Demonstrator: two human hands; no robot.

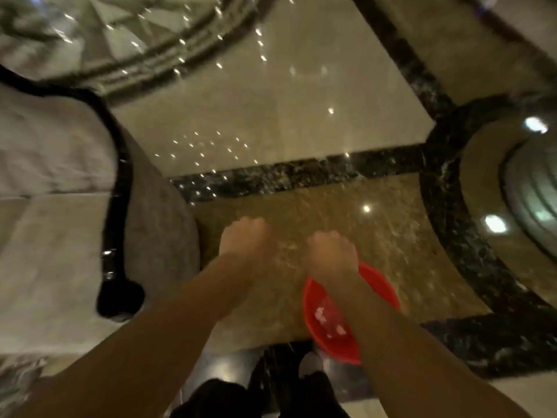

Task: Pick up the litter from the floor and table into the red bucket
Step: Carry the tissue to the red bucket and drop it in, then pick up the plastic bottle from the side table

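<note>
Glossy marble floor (301, 122), beige with dark veined bands, ceiling lights reflected. White-draped worktop (54, 164) with black trim at left. Frame motion-blurred. Red bucket (313, 312) hangs under right hand (331, 254), mouth up, white litter (320, 314) inside, handle hidden. Both fists curled; left hand (242, 236) contents can't tell.
</note>
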